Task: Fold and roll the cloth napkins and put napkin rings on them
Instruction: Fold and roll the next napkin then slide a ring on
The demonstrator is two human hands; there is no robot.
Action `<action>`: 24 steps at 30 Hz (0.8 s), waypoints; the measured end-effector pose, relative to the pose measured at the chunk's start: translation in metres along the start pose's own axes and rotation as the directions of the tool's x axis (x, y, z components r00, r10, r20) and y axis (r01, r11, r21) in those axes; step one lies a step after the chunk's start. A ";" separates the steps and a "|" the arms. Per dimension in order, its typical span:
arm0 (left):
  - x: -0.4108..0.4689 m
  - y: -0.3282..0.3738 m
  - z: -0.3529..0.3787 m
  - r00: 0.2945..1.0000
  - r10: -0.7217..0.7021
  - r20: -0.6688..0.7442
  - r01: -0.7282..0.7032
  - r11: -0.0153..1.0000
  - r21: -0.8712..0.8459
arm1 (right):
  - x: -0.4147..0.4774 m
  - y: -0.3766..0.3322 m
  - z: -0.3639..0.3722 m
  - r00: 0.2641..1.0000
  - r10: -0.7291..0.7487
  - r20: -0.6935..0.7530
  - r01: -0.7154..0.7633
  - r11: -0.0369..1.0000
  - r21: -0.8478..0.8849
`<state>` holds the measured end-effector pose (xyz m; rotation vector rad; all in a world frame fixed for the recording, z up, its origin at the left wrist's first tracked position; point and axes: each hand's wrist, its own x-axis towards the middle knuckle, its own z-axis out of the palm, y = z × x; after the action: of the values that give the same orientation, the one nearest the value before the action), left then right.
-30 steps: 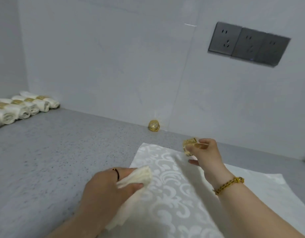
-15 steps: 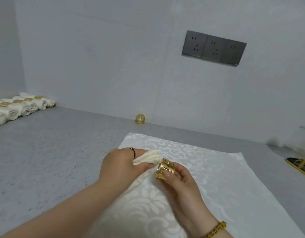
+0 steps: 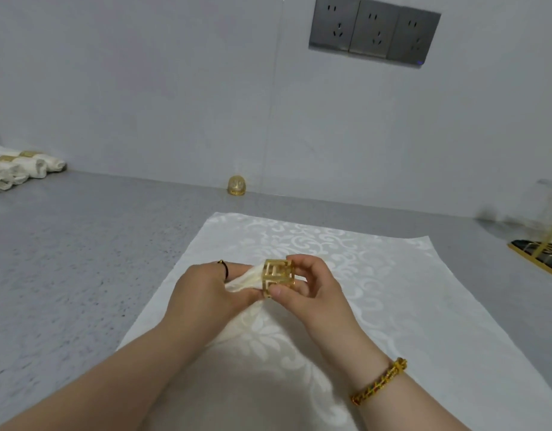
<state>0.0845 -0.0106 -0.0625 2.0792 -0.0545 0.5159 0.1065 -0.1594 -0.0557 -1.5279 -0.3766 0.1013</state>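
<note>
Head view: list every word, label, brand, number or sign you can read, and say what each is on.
No text can be read.
The wall sockets: no legible marking.
The gold napkin ring: an openwork fret pattern, no letters.
The flat white cloth: a woven floral pattern only.
The gold-framed object at the right edge: too blurred to tell.

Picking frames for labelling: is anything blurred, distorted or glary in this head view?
Head view: the napkin ring, rolled napkin, left hand and right hand are fairly sharp; the gold-framed object at the right edge is smeared; the socket panel leans, likely wide-angle distortion; light is soft, without glare.
</note>
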 end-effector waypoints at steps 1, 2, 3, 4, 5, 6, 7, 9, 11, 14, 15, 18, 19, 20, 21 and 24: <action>0.000 0.000 -0.001 1.000 0.000 0.031 0.000 1.000 0.010 | 0.000 0.001 -0.002 1.000 0.011 0.021 -0.011 1.000 -0.013; 0.001 -0.001 -0.001 0.998 -0.004 0.062 0.004 1.000 0.015 | 0.000 -0.001 -0.003 0.999 0.022 0.036 -0.021 1.000 -0.016; 0.001 0.000 -0.001 0.996 -0.013 0.090 0.012 1.000 0.018 | 0.000 -0.001 -0.004 0.998 0.032 0.048 -0.031 0.999 -0.012; 0.000 -0.001 -0.002 0.993 -0.021 0.118 0.019 1.000 0.018 | -0.001 -0.001 -0.005 0.998 0.043 0.056 -0.043 0.999 -0.004; 0.000 0.000 -0.002 0.990 -0.027 0.140 0.025 1.000 0.018 | -0.001 0.000 -0.005 0.997 0.052 0.064 -0.052 0.999 0.001; -0.001 0.000 -0.003 0.986 -0.029 0.164 0.025 0.999 0.022 | -0.002 0.000 -0.004 0.996 0.063 0.070 -0.063 0.998 0.000; -0.002 0.001 -0.004 0.983 -0.026 0.181 0.021 0.999 0.029 | -0.002 0.001 -0.004 0.995 0.068 0.070 -0.068 0.998 -0.001; -0.004 0.002 -0.007 0.979 -0.018 0.205 0.011 0.999 0.033 | -0.003 0.002 -0.004 0.995 0.076 0.069 -0.077 0.997 0.012; -0.007 0.002 -0.009 0.975 -0.010 0.221 0.003 0.999 0.032 | -0.004 0.002 -0.004 0.994 0.081 0.068 -0.083 0.996 0.023; -0.009 0.001 -0.010 0.969 -0.009 0.248 0.000 0.999 0.039 | -0.005 0.001 -0.005 0.994 0.072 0.081 -0.071 0.997 -0.019; -0.008 0.001 -0.010 0.967 -0.003 0.253 -0.009 0.999 0.048 | -0.005 0.001 -0.006 0.993 0.062 0.097 -0.057 0.997 -0.049; -0.007 -0.002 -0.010 0.964 0.006 0.266 -0.017 0.999 0.040 | -0.006 -0.001 -0.008 0.989 0.024 0.146 -0.005 0.992 -0.129; -0.007 -0.003 -0.010 0.965 0.001 0.261 -0.007 1.000 0.024 | -0.006 -0.002 -0.009 0.988 0.011 0.157 0.012 0.989 -0.145; -0.006 -0.003 -0.010 0.967 -0.003 0.254 0.002 1.000 0.005 | -0.005 -0.003 -0.010 0.986 0.002 0.164 0.024 0.987 -0.156; -0.005 -0.002 -0.011 0.968 -0.008 0.250 0.012 1.000 -0.015 | -0.004 -0.004 -0.011 0.985 -0.007 0.172 0.033 0.988 -0.151; -0.003 0.001 -0.013 0.970 -0.011 0.244 0.025 0.998 -0.052 | -0.002 -0.001 -0.013 0.986 0.011 0.166 -0.017 0.999 0.031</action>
<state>0.0774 -0.0007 -0.0573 2.0773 -0.1912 0.2419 0.1088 -0.1722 -0.0554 -1.4945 -0.4946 0.2459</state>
